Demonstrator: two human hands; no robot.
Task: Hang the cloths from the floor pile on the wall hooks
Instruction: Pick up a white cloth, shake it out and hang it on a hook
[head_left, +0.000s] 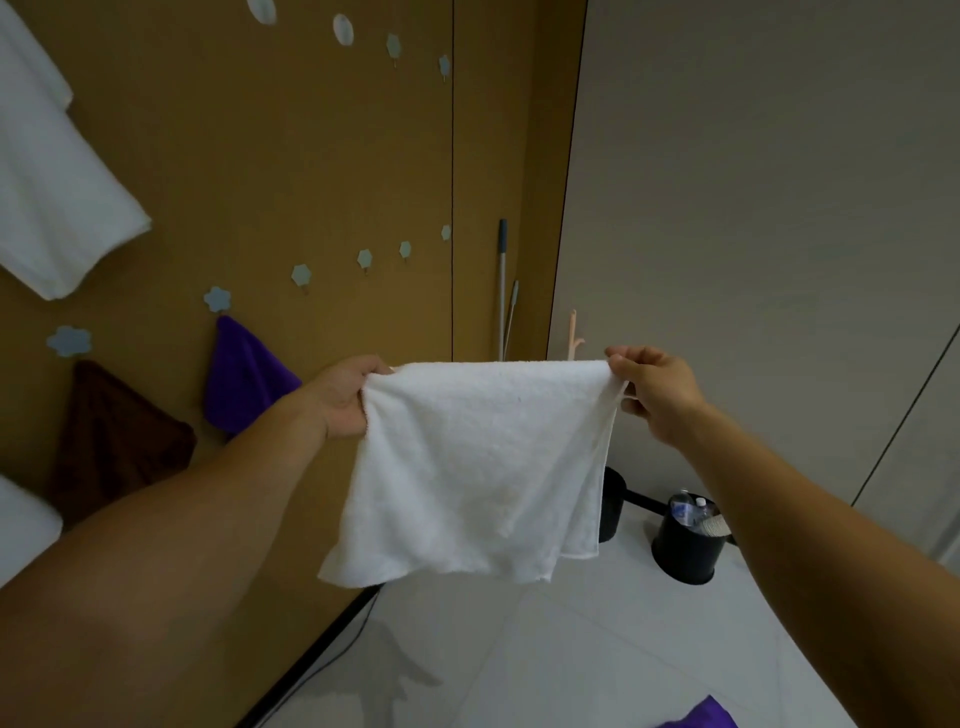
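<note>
Fingertips (618, 358) of the right hand (657, 397) pinch the top right corner of the white cloth (478, 467), curled tight on the hem. Over on the other corner, the left hand (340, 397) grips too, thumb on top, its other fingers tucked behind the fabric and out of sight. Between the two hands the top edge runs taut, and the cloth hangs in the air, its lower right side folded double.

Behind it is the brown wall (311, 156), dotted with flower-shaped hooks (301, 274). A purple cloth (244, 379) hangs from one, a brown cloth (114, 436) from the next, partly covered by the left forearm. A big white towel (52, 197) runs off the top left corner, and another white piece (21, 519) is cut by the left edge.

Two mop handles (502, 291) lean in the corner, their lower ends hidden by the held cloth. A black bin (685, 545) with bottles stands on the pale floor (571, 649). At the bottom edge there's a scrap of purple fabric (701, 717), mostly out of frame.
</note>
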